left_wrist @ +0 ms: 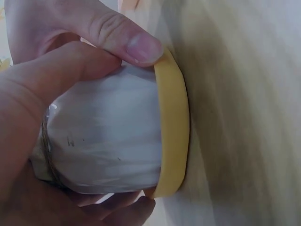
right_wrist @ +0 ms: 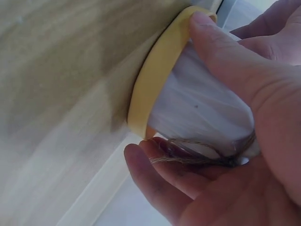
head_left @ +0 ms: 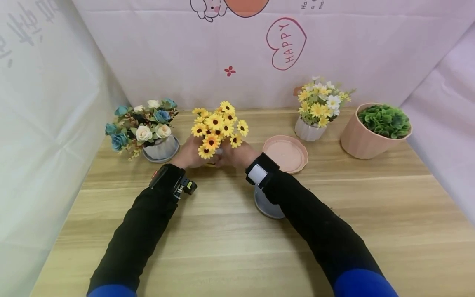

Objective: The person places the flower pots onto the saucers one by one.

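A white flowerpot point(left_wrist: 108, 132) stands in a shallow yellow saucer point(left_wrist: 173, 127), seen from both wrists. Yellow flowers with dark centres point(head_left: 215, 122) rise from it and partly cover both hands in the head view. My left hand point(head_left: 191, 153) grips the pot from the left, thumb near the saucer's rim. From the other side my right hand point(head_left: 239, 154) holds the same pot, its thumb tip touching the yellow rim and its fingers curved below. Brown twine point(right_wrist: 202, 160) runs around the pot near the right fingers. The saucer's underside meets the wooden table.
Blue and cream roses point(head_left: 144, 132) in a pot on a grey saucer stand left. A pink saucer point(head_left: 285, 153) and a grey-blue saucer point(head_left: 268, 208), partly under the right sleeve, lie right. Beyond are a small white pot point(head_left: 309, 131) of daisies and a pink pot point(head_left: 361, 140) with green leaves.
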The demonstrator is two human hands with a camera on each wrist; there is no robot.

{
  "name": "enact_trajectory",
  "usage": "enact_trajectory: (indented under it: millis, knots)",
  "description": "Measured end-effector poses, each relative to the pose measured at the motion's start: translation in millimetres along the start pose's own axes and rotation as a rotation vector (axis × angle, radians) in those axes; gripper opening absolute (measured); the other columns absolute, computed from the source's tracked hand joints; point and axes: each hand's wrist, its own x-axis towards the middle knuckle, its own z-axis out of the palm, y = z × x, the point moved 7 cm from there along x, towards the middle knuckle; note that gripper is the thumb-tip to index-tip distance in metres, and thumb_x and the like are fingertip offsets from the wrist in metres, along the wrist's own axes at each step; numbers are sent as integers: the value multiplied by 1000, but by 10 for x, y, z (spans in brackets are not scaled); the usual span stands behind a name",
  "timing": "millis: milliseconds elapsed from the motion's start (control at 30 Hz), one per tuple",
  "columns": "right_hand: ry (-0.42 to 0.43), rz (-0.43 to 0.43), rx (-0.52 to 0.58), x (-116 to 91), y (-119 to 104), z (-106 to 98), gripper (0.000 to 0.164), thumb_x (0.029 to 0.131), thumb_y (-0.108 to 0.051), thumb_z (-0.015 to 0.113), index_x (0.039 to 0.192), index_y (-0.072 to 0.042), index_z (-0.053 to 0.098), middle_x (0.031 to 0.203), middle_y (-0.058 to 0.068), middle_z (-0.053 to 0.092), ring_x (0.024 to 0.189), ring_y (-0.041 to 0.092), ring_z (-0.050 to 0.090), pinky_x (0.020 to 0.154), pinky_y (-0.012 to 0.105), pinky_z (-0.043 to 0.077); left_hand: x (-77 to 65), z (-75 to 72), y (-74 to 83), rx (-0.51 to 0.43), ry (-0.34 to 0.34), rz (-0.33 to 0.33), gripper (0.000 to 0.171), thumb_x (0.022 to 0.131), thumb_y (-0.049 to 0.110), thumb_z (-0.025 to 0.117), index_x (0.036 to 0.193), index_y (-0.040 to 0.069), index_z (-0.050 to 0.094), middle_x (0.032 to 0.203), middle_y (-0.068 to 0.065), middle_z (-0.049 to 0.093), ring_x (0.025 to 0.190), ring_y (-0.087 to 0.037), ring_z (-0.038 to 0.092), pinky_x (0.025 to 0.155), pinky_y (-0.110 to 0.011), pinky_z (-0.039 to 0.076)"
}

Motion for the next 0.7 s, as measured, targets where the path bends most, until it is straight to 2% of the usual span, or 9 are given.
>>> enact_trajectory:
  millis: [100, 167, 200, 267, 367, 433, 500, 600, 700]
  knots:
    - [-34, 1, -269, 138, -7, -13, 83, 95, -25, 80, 160, -3, 32, 168, 15, 35, 158, 28, 30, 135, 39, 19, 34, -51, -55, -14, 5, -8, 78, 93, 22, 78, 158, -2, 42, 161, -24, 46, 155, -40, 38, 131, -53, 29]
    - [-77, 12, -336, 225, -2, 0, 86, 96, -27, 79, 162, -4, 30, 171, 15, 29, 162, 29, 24, 137, 41, 15, 52, -83, -98, -19, 8, -27, 70, 93, 23, 77, 152, -5, 49, 155, -26, 52, 149, -41, 45, 128, -53, 35]
    - [-91, 32, -338, 255, 10, 0, 85, 96, -27, 78, 162, -5, 30, 172, 14, 29, 162, 29, 23, 137, 41, 14, 62, -100, -115, -32, 10, -38, 69, 93, 23, 77, 150, -5, 50, 154, -26, 53, 148, -40, 46, 127, -53, 36]
    - [-99, 93, -255, 292, 44, -10, 82, 96, -23, 79, 161, -8, 32, 172, 12, 29, 161, 28, 23, 136, 41, 15, 80, -129, -153, -51, 14, -59, 66, 93, 22, 77, 147, -6, 53, 152, -26, 56, 146, -40, 49, 126, -52, 39]
    - [-67, 168, -111, 318, 94, -39, 76, 95, -20, 80, 158, -10, 38, 169, 10, 35, 157, 27, 33, 134, 39, 23, 111, -153, -184, -78, -6, -69, 70, 94, 21, 78, 153, -2, 49, 157, -23, 53, 149, -39, 46, 127, -52, 37]
    - [-53, 194, -70, 334, 110, -58, 75, 95, -21, 80, 157, -11, 40, 169, 10, 36, 155, 27, 35, 133, 39, 27, 127, -171, -215, -86, -18, -88, 73, 94, 22, 78, 156, 1, 46, 160, -23, 48, 152, -40, 42, 129, -53, 34]
    - [-47, 203, -80, 365, 114, -73, 79, 96, -24, 80, 160, -11, 36, 170, 11, 34, 157, 28, 34, 133, 39, 27, 135, -190, -253, -88, -34, -130, 76, 96, 26, 77, 159, 1, 42, 163, -25, 42, 153, -41, 39, 129, -55, 33]
    - [-52, 196, -168, 429, 90, -97, 89, 96, -28, 80, 165, -10, 27, 174, 13, 27, 161, 28, 27, 135, 38, 22, 160, -212, -323, -90, -49, -192, 78, 97, 31, 76, 159, 1, 41, 165, -28, 38, 154, -43, 37, 129, -56, 33]
    - [-44, 204, -209, 486, 79, -120, 85, 96, -28, 80, 163, -7, 32, 172, 14, 31, 160, 29, 30, 134, 38, 25, 197, -229, -364, -94, -61, -206, 77, 98, 33, 75, 161, 3, 40, 167, -26, 37, 156, -42, 35, 129, -56, 32]
